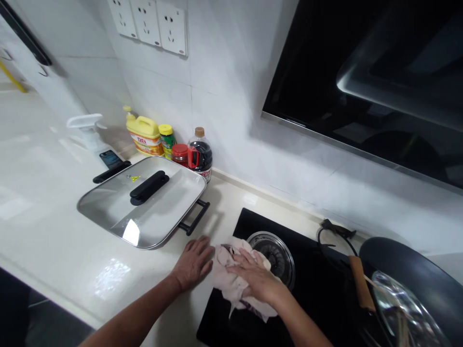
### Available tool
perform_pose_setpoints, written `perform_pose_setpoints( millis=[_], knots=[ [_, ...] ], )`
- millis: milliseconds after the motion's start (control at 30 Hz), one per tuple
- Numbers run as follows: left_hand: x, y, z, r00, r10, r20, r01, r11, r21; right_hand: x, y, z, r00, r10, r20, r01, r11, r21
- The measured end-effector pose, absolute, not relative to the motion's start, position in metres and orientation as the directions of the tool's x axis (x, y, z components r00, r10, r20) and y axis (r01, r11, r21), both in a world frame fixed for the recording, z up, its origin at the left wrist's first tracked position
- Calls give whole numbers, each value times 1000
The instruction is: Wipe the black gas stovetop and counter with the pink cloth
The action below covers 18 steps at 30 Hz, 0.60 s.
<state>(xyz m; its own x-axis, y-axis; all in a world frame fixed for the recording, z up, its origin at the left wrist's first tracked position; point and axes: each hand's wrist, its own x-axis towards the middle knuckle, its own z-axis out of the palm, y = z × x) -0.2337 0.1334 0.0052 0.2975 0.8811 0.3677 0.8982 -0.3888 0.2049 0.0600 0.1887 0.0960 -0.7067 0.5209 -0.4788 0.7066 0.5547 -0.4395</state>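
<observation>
My right hand [257, 275] presses down on a crumpled, pale pink cloth [226, 277] with dark patches, fingers spread over its folds. The cloth lies on the left part of the black cooktop [249, 219], against a round burner [278, 258] with a shiny metal ring, and reaches over the cooktop's left edge. My left hand [193, 262] rests on the pale countertop [141, 289] just left of the cloth, open and holding nothing. Close beyond it stands a rectangular pan with a glass lid [173, 207] and black handles.
Along the wall stand a white spray bottle [94, 137], a yellow jug [144, 132], a green container [167, 140], a red-lidded jar [180, 154] and a dark sauce bottle [200, 152]. A wok [408, 262] sits right. A black range hood [372, 86] overhangs.
</observation>
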Motion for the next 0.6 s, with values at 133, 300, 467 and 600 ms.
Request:
perform_pose_setpoints(
  millis=[133, 300, 467, 600],
  knots=[
    [-234, 133, 8, 307, 881, 361, 902, -390, 186, 43, 240, 95, -634, 608, -478, 772, 473, -424],
    [-236, 134, 10, 314, 877, 363, 898, -398, 186, 63, 300, 80, -529, 758, -381, 843, 418, -340],
    [-238, 135, 6, 314, 876, 365, 894, -403, 198, 111, 331, 60, -275, 912, -304, 955, 222, -197],
    [-238, 136, 3, 297, 887, 354, 893, -389, 226, 155, 324, 54, -85, 966, -244, 991, 56, -122]
  ],
)
